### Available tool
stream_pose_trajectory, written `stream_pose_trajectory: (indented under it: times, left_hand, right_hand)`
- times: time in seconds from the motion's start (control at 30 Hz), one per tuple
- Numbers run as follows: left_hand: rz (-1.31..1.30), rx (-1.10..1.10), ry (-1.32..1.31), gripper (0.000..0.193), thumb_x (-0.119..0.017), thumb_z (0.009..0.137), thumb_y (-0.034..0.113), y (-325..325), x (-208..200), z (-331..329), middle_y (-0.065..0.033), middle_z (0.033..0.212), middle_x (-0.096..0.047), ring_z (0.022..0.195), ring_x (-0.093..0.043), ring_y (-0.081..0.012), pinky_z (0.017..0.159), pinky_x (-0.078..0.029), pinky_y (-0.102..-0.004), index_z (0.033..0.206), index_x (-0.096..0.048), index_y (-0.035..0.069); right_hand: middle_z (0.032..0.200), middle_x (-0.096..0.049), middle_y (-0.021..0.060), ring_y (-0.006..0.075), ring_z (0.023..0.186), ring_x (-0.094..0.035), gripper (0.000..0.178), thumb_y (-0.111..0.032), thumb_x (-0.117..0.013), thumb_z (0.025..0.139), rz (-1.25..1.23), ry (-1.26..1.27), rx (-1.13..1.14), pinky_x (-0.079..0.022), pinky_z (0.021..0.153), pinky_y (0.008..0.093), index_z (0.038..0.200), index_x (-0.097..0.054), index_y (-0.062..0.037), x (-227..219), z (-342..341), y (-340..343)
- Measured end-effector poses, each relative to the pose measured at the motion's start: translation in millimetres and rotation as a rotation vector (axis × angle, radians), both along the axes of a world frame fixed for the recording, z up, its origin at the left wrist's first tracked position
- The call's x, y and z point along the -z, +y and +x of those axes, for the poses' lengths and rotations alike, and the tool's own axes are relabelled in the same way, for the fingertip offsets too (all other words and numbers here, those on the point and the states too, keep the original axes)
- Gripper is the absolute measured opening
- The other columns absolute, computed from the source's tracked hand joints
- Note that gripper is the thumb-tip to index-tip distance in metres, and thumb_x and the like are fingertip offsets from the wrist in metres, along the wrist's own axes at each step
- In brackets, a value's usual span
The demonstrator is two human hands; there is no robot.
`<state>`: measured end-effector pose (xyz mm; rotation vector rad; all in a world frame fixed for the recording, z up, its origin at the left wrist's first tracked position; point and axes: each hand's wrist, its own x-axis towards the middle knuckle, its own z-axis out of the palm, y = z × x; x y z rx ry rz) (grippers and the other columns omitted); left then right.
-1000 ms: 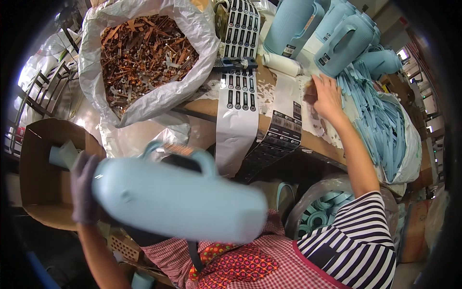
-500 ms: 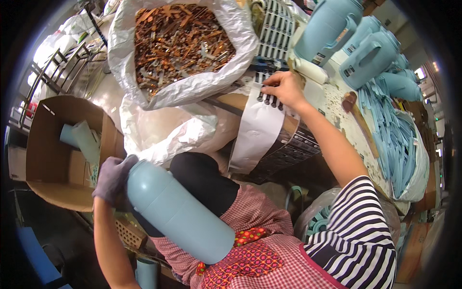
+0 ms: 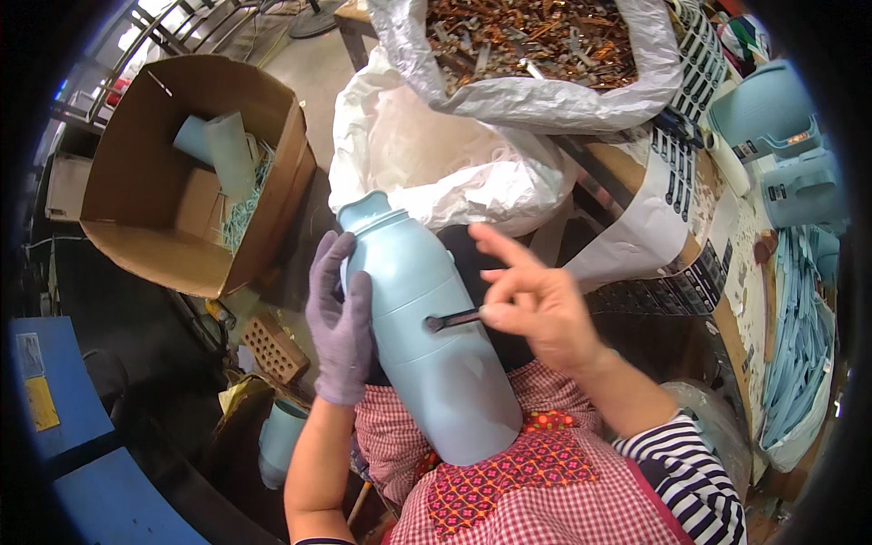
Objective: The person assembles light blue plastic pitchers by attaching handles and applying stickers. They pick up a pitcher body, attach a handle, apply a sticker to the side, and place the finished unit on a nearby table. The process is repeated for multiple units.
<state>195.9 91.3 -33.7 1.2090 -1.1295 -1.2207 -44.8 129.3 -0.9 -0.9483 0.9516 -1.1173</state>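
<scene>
Now we see our right hand (image 3: 545,313) pinching a dark narrow label (image 3: 452,319) between thumb and finger, its round end over the wall of the pale-blue flask (image 3: 431,350); whether it touches yet we cannot tell. Right of the pinch, a label sheet (image 3: 674,177) carries more such strips in rows, and farther right the standing flasks (image 3: 804,188) bear small dark stickers; their print is too small for us to read.

Half a second ago our right hand was at that sheet; since then it has come across to the flask, which now leans over our lap with its collar up, just left of the pinch. Our gloved left hand (image 3: 341,322) lies along its far-left side, thumb apart from the fingers; how firmly it grips we cannot tell.

Well left of the grip, a cardboard box (image 3: 292,150) holds a blue piece, a pale cylinder and thin strips. Beyond the pinch, a sack (image 3: 545,109) brims with copper-coloured scraps, and to the far right a bag (image 3: 811,409) holds blue strips.
</scene>
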Motion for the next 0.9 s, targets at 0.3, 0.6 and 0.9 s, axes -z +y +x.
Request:
stream_pose_trajectory:
  times: [0.3, 0.6, 0.9]
  left_hand:
    - [0.021, 0.006, 0.279, 0.049, -0.065, 0.101, 0.024, 4.1, 18.4, 12.3, -0.0175, 0.160, -0.037, 0.141, -0.044, -0.0252, 0.118, -0.033, -0.0388, 0.142, -0.055, -0.001]
    - [0.032, 0.025, 0.099, 0.049, -0.070, 0.096, 0.019, 2.9, 19.0, 12.3, -0.0192, 0.156, -0.045, 0.142, -0.045, -0.0254, 0.118, -0.035, -0.0381, 0.139, -0.060, -0.003]
    - [0.000, -0.110, 0.126, 0.063, -0.057, 0.105, 0.038, 0.7, 26.2, 9.6, -0.0144, 0.156, -0.046, 0.142, -0.044, -0.0255, 0.118, -0.035, -0.0386, 0.153, -0.041, 0.001]
  right_hand:
    - [0.167, -0.026, 0.0218, 0.0331, 0.154, -0.020, 0.009, -0.015, -0.081, 0.079, -0.049, 0.118, -0.114, -0.013, 0.123, 0.0459, 0.080, -0.075, -0.0086, 16.3, 29.2, -10.7]
    - [0.168, -0.026, 0.0198, 0.0338, 0.154, -0.019, 0.012, -0.020, -0.082, 0.078, -0.125, 0.168, -0.233, -0.010, 0.123, 0.0469, 0.080, -0.076, -0.0092, 14.1, 13.1, -13.7]
    - [0.168, -0.026, 0.0193, 0.0350, 0.154, -0.019, 0.012, -0.021, -0.081, 0.080, -0.224, 0.256, -0.234, -0.011, 0.123, 0.0480, 0.082, -0.075, -0.0106, 7.4, 23.1, -15.9]
